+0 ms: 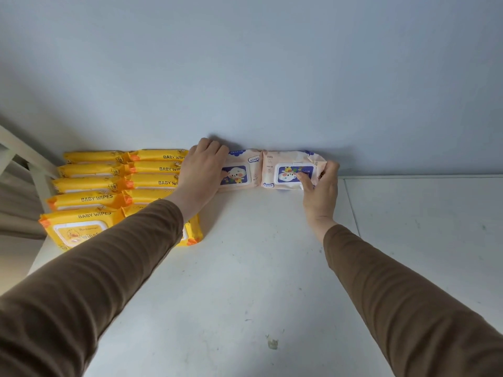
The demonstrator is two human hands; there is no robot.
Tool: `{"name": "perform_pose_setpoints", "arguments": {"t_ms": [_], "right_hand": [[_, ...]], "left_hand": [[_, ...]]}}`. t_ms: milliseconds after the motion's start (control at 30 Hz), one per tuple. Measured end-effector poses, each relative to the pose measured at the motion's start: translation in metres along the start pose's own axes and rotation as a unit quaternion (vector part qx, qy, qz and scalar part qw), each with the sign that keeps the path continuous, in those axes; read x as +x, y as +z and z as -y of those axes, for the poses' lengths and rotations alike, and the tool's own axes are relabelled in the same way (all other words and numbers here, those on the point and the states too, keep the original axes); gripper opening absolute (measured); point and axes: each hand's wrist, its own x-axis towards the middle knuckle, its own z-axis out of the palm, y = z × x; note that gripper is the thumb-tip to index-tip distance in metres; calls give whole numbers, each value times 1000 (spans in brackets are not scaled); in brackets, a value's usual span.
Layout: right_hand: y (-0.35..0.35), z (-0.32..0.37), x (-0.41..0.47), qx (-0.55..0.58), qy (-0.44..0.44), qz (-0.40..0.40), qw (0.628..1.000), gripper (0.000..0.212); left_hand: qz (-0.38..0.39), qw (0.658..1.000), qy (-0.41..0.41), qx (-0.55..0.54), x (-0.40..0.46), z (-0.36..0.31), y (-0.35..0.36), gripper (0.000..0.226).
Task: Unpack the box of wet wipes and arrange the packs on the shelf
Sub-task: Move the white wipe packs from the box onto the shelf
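A pale wall (272,77) fills the far half of the view, and a white shelf (245,281) runs up to meet it. Most of the shelf lies bare: the whole near stretch and the right side past a thin seam (351,205) are open, marked only by small scuffs and one stain (273,344) near the front. The shelf's left edge drops away beside a white frame (24,156).

Two brown sleeves (95,281) reach from the near corners toward the wall. On the far left, yellow baby-wipe packs (89,198) stand in two overlapping rows, leaning back toward the wall, the nearest at the shelf's left edge; the left forearm hides part of the right-hand row.

Just right of them, two pink packs stand side by side against the wall, end seams touching in the middle. The left pink pack (239,172) is gripped by the left hand (202,172), fingers curled over its top left corner and thumb pressed on the purple lid. The right pink pack (291,170) is gripped by the right hand (319,186), thumb on its lid and fingers wrapped around its crumpled right end. In front of both pink packs the shelf is open.
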Motion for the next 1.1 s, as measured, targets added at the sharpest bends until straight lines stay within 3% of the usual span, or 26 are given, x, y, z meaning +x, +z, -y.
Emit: {"name": "perform_pose_setpoints", "arguments": {"t_ms": [167, 333, 533, 667, 867, 1100], "right_hand": [[6, 1, -8, 59, 51, 42, 996, 66], [16, 5, 0, 34, 68, 24, 997, 67], [9, 13, 4, -79, 89, 34, 992, 80], [-9, 16, 3, -157, 122, 83, 976, 92], [-66, 1, -16, -200, 105, 153, 962, 87], [-213, -33, -69, -215, 48, 171, 960, 68]], "left_hand": [[-4, 1000, -4, -12, 4, -2, -2, 42], [-1, 1000, -7, -7, 8, -4, -1, 43], [11, 1000, -15, -11, 6, -11, -5, 45], [7, 999, -44, -6, -3, -19, -8, 49], [-11, 998, -9, -61, -28, -68, -16, 50], [78, 982, 34, -167, -66, -211, -23, 45]]}}
